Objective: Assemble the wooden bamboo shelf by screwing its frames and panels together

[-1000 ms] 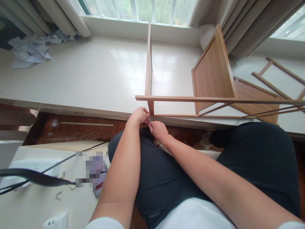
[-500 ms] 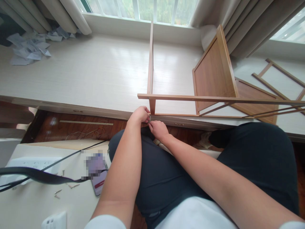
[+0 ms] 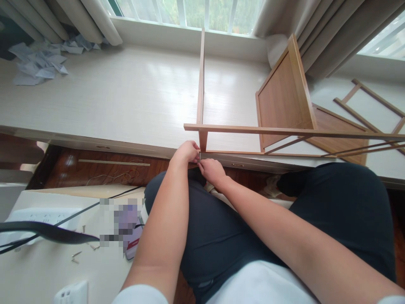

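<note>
My right hand (image 3: 213, 171) is closed with its fingertips pinched on the lower end of a thin metal rod (image 3: 200, 156), too small to name more exactly. Just above and to the left, my left hand (image 3: 187, 152) has its fingers pressed together at the rod's upper end, by the near corner of a wooden frame (image 3: 234, 128). What those fingers grip is hidden. The frame stands on a pale platform (image 3: 142, 93), its long upper bar running right and a crosspiece (image 3: 200, 80) reaching back toward the window.
Wooden panels (image 3: 281, 88) lean at the right, with another slatted frame (image 3: 376, 103) behind. Crumpled papers (image 3: 41, 63) lie far left. On the pale table (image 3: 41, 274) beside me are loose screws (image 3: 76, 255), a phone (image 3: 131, 249), a power strip (image 3: 47, 215) and a black strap (image 3: 57, 234).
My hands stay at the frame's corner with only a slight shift of the right hand's fingers. The frame's near end has moved a touch to the right in view.
</note>
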The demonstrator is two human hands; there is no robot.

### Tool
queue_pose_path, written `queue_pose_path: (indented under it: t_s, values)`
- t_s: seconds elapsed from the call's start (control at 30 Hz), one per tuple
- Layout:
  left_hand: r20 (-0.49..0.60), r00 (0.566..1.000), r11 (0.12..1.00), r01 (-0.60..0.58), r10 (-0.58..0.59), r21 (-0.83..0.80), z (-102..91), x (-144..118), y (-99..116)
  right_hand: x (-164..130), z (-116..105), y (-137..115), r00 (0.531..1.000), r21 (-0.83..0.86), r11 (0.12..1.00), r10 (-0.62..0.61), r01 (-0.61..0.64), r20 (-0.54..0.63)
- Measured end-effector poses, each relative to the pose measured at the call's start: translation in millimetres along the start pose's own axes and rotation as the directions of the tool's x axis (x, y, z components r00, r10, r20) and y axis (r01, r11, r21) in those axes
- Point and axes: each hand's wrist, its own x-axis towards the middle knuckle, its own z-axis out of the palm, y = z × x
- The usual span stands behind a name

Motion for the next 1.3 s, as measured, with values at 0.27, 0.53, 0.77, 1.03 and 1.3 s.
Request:
queue_pose_path:
  t_s: [0.27,0.53,0.77,1.03,1.3]
  values:
    - [0.006,1.0,1.0,0.01,-0.01,-0.001,-0.6,0.0,0.5,-0.1,-11.1,-0.8,1.0,-0.004,1.0,-0.001,0.001,0.019]
    - [-0.015,1.0,1.0,-0.02,0.02,0.007,0.1,-1.6,0.3,6.0,2.4,2.0,0.992,0.254,0.961,0.121,-0.106,-0.046]
    - [-0.006,1.0,0.996,-0.03,0.031,0.082,-2.0,3.1,-2.1,6.2,22.5,11.1,0.984,0.697,0.714,0.164,-0.065,-0.076]
    - [-0.005,0.999,0.994,-0.053,0.054,0.094,-4.1,5.0,-5.6,10.5,42.5,9.8,0.979,0.955,0.295,0.202,-0.023,-0.039]
    - [-0.021,0.999,0.999,-0.035,0.035,0.017,-1.9,0.9,-4.1,12.2,49.4,5.0,0.98,0.999,0.024,0.197,-0.025,0.02]
